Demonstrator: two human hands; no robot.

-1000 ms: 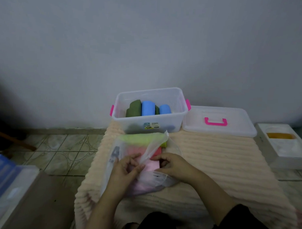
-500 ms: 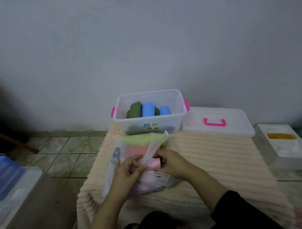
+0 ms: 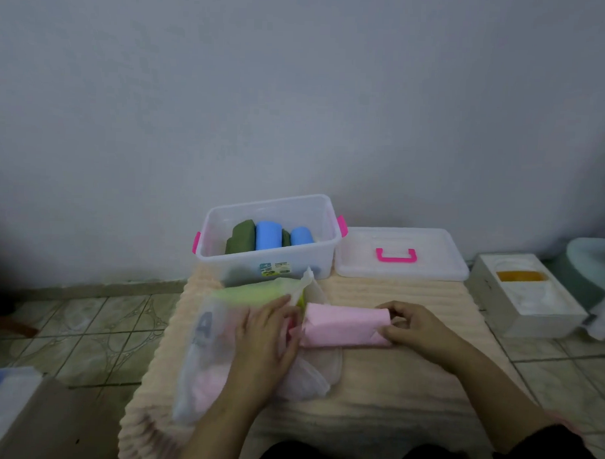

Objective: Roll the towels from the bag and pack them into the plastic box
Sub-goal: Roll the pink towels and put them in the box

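A: Where is the pink towel point(image 3: 345, 325)?

B: Folded, lying near the middle of the ribbed cream mat point(image 3: 409, 380), its left end at the mouth of the translucent plastic bag point(image 3: 207, 356). The right hand point(image 3: 412, 327) pinches its right end, fingers curled round it.

A: And the left hand point(image 3: 266, 338)?

B: Flat on the bag, fingers fairly straight, pressing it down just beside the towel's left end. A lime-green towel point(image 3: 254, 293) and more pink cloth show through the plastic.

A: The plastic box point(image 3: 269, 242)?

B: At the mat's far edge, against the wall, open. It holds two dark green rolls point(image 3: 241, 235) and two blue rolls point(image 3: 268, 235). Its lid point(image 3: 401, 251), with a pink handle, lies flat just right of it. A white foam box point(image 3: 525, 299) stands off the mat's right edge on the tiled floor point(image 3: 95, 328).
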